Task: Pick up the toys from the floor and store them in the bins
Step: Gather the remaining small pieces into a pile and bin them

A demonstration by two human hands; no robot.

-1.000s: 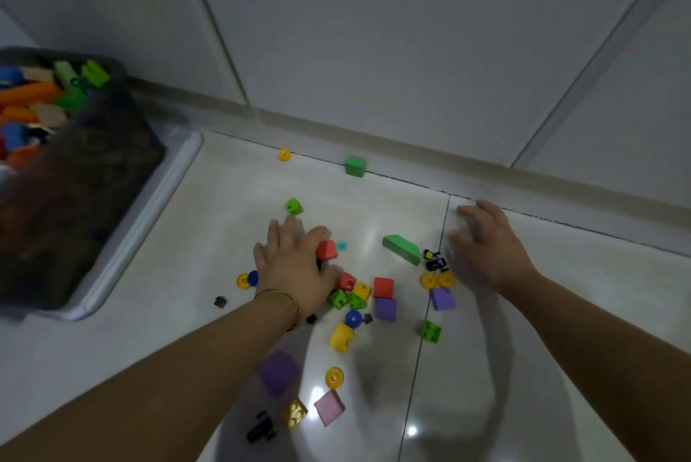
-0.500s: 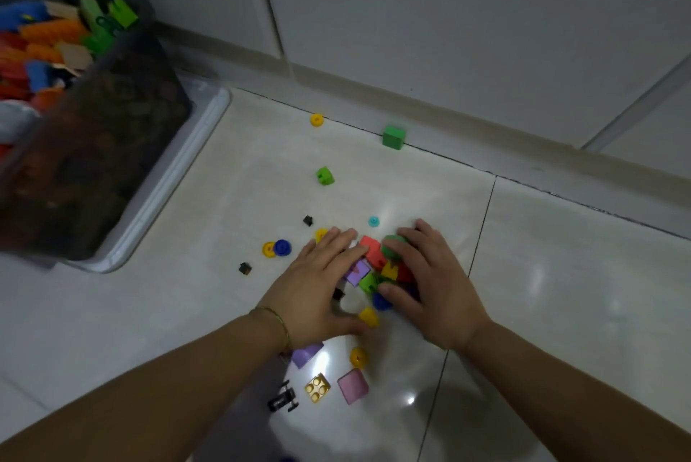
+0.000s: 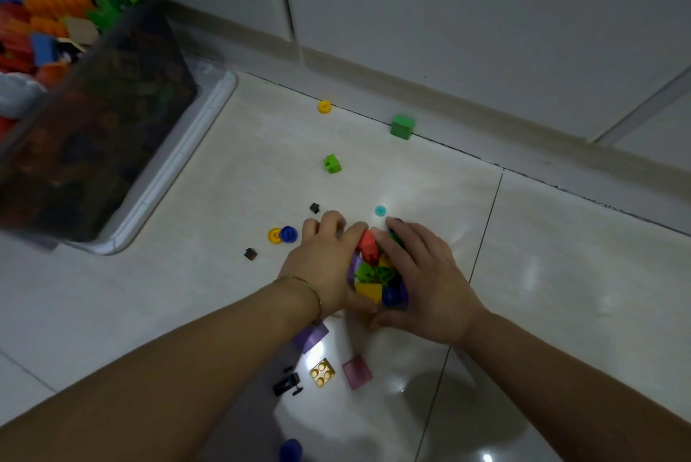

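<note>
L hand (image 3: 324,264) and R hand (image 3: 424,284) both curled round the blocks (image 3: 374,272), squeezing em btwn palms on the floor (image 3: 209,297), bin (image 3: 112,132) off left.

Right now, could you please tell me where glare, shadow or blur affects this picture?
Head view: dim overall; glare spots on the glossy floor beside the gold brick; the bin at left dark and blurred; the brick pile cupped by left hand and right hand is legible.
</note>
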